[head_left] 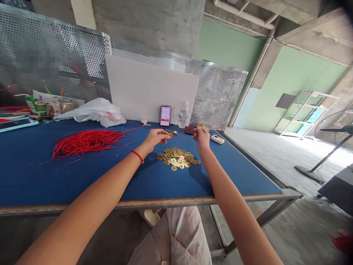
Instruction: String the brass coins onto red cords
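Brass coins with centre holes lie in a loose pile (pixel 179 158) on the blue table top (pixel 110 180). Above the pile's left side, my left hand (pixel 156 139) pinches a coin, and a thin red cord hangs near it over the pile. My right hand (pixel 202 137) is closed above the pile's right side; what its fingers hold is too small to make out. The two hands are apart. A large bundle of red cords (pixel 88 143) lies to the left.
Behind stand a phone (pixel 165 115) and a clear bottle (pixel 183 115). A white plastic bag (pixel 99 112) lies at the back left, a white case (pixel 217 139) at the right. A fan (pixel 317 162) stands on the floor at right.
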Available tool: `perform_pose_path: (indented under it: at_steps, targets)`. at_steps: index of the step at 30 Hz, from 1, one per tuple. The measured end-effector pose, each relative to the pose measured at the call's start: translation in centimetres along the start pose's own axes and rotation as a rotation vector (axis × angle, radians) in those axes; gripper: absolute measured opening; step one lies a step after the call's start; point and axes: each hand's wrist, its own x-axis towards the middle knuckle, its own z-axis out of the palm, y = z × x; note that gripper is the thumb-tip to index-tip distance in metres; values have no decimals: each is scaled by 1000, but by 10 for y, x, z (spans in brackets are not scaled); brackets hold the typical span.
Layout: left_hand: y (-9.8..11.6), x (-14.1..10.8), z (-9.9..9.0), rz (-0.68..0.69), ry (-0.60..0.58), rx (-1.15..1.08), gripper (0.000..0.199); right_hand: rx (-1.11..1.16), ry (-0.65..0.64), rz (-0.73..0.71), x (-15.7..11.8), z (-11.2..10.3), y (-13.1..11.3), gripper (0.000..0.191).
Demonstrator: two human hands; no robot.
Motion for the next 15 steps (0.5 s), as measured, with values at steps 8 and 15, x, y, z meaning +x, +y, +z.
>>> perform_pose_path:
  at_steps: [8, 15]
  targets:
    - [-1, 5, -5, 31, 135, 0, 25, 226, 222, 380, 8, -11, -2, 16]
    - [-7, 6, -3, 120, 132, 76, 20, 58, 156, 208, 5, -4, 5, 14]
